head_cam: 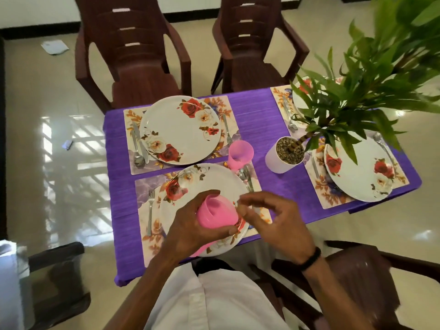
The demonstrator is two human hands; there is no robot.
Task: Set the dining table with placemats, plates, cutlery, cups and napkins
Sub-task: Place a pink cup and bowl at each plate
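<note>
Pink plastic cups (215,211), seemingly a nested stack, sit in the left hand (190,231), whose fingers wrap round them above the near plate (209,182). Their long axis tilts, mouth pointing up and to the left, base toward the right hand (273,217). That hand hovers just beside the base, fingers loosely curled, holding nothing, the nearer one to pull a cup free

Pink cup (215,211) tilted above near floral plate (209,179); second cup (240,154) upright.
</note>
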